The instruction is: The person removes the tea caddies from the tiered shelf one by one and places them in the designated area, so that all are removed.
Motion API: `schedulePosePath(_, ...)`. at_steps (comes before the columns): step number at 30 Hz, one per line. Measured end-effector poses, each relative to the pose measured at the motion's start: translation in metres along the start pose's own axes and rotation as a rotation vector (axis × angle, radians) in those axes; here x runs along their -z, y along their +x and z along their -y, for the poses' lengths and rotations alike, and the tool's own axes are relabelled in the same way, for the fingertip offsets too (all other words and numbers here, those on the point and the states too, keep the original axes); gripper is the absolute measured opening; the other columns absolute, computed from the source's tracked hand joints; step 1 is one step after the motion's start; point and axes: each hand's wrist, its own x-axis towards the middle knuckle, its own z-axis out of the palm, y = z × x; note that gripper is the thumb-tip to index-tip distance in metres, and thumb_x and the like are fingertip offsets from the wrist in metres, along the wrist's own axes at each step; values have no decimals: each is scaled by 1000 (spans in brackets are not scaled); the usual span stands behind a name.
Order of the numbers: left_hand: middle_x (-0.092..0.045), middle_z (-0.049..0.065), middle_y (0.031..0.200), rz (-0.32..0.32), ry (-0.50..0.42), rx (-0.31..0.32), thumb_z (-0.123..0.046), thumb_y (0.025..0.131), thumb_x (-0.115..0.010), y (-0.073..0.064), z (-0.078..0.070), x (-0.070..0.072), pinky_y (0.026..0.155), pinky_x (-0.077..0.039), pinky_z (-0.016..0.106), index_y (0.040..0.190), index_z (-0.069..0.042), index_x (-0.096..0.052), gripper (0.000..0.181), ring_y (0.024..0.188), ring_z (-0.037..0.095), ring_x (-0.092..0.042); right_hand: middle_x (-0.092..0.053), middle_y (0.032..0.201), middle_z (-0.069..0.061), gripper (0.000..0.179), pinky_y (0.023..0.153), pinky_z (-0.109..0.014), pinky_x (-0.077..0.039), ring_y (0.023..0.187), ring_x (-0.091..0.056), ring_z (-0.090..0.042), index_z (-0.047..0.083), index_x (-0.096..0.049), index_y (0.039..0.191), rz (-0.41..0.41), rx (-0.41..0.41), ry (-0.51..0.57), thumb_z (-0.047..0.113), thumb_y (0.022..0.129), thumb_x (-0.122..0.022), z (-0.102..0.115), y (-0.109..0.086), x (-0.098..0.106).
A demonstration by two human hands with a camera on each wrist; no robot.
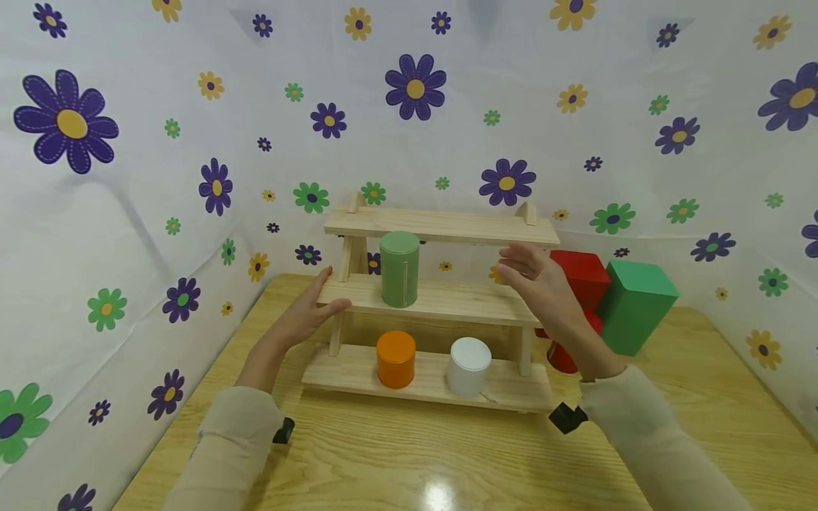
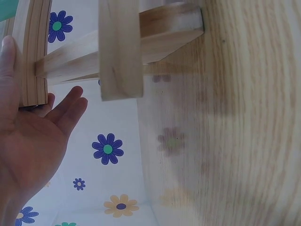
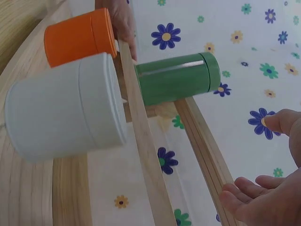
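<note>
On a glossy wood-grain table (image 1: 371,454), a three-tier shelf (image 1: 441,294) of pale, unpainted wood stands at center, its flat boards stepping up from the low near tier to the high far one, slim uprights toward either end. A person's left hand (image 1: 303,312) holds the middle board's left end between thumb and fingers, while the right hand (image 1: 543,284), fingers loosely bent and thumb apart, hovers near the top board's right end. A tall green canister (image 1: 400,271) occupies the middle tier, above shorter white (image 1: 469,369) and orange (image 1: 395,362) canisters.
</note>
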Motion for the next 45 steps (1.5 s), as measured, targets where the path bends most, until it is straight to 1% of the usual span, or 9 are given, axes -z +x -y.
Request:
schedulePosePath(6, -2, 22, 171, 9, -31, 5, -33, 107, -60, 3, 0, -1, 123, -9, 64, 166, -6, 1, 89, 155, 45, -11, -50, 152, -18, 63, 116, -49, -39, 139, -49, -34, 0, -37, 156, 45, 23, 81, 22, 103, -65, 4, 8, -19)
schedulePosePath(13, -6, 21, 171, 0, -19, 6, -42, 105, -61, -1, -3, -1, 123, -13, 63, 167, -11, 1, 93, 154, 43, -16, -51, 152, -19, 67, 116, -50, -40, 138, -49, -35, 0, -38, 156, 74, 39, 83, 26, 102, -68, 9, 17, -42)
schedulePosePath(16, -7, 22, 171, -1, -22, 8, -41, 104, -62, -1, -3, -1, 122, -13, 64, 167, -11, 0, 93, 154, 45, -18, -52, 150, -16, 67, 115, -50, -42, 136, -51, -34, 3, -40, 155, 86, 37, 89, 29, 101, -69, 12, 20, -53)
schedulePosePath(30, -7, 22, 171, -5, 0, -5, -45, 104, -61, -2, -2, 0, 123, -11, 62, 167, -9, 0, 95, 155, 44, -12, -48, 152, -19, 75, 116, -47, -39, 139, -47, -36, 1, -38, 156, 83, 57, 131, 30, 97, -74, 27, 31, -99)
schedulePosePath(37, -6, 21, 171, -4, -14, 0, -40, 106, -60, -1, -3, 1, 124, -11, 61, 167, -10, 1, 91, 155, 44, -13, -52, 147, -17, 69, 117, -54, -35, 136, -48, -33, 2, -42, 153, 59, 106, 181, 22, 96, -76, 35, 34, -121)
schedulePosePath(39, -6, 23, 171, 2, -27, 5, -35, 107, -59, -2, -6, 1, 123, -11, 62, 166, -9, 1, 89, 154, 45, -13, -53, 145, -16, 70, 116, -54, -36, 134, -49, -32, 2, -41, 153, 59, 109, 199, 21, 96, -76, 36, 35, -126)
schedulePosePath(42, -7, 27, 169, 14, -39, 14, -28, 108, -59, -10, -22, 2, 123, -11, 63, 165, -3, 0, 86, 154, 48, -14, -53, 143, -15, 72, 114, -52, -40, 130, -51, -30, 3, -38, 154, 67, 97, 217, 21, 96, -77, 37, 36, -132)
schedulePosePath(44, -7, 29, 168, 21, -38, 7, -30, 107, -59, -15, -32, 3, 122, -12, 64, 164, 0, 0, 87, 153, 50, -14, -52, 143, -15, 73, 114, -52, -41, 130, -51, -30, 2, -37, 154, 75, 87, 228, 20, 96, -77, 36, 37, -135)
schedulePosePath(45, -7, 29, 169, 20, -36, 3, -32, 107, -59, -15, -31, 3, 122, -12, 64, 165, -1, 0, 88, 153, 49, -14, -51, 144, -15, 73, 114, -52, -40, 131, -51, -31, 2, -36, 154, 77, 80, 233, 20, 96, -76, 37, 38, -136)
